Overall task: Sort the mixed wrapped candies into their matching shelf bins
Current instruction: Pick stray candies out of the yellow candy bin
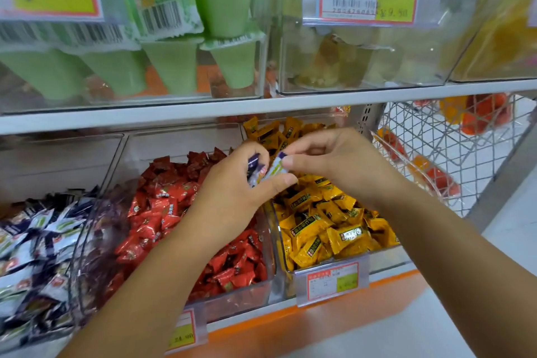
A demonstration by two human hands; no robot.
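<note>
Head view: lower shelf (261,325).
Blue-white pile (35,241): far left, well apart from both hands.
Left hand (232,186): nearer it, grip clenched on blue-white candies (255,162) above red bin (232,296).
Right hand (334,160): grip pinching single candy (275,169), long axis slanting down-left toward left palm.

White-and-navy candy (274,168), tilted, pinched between left hand (232,186) and right hand (328,160) above the red and yellow heaps, perhaps a second navy wrapper behind it, red candies (174,212) filling middle bin (247,292), yellow candies (325,221) in right bin (386,263), navy-white candies (35,241) in left bin (58,163)
</note>
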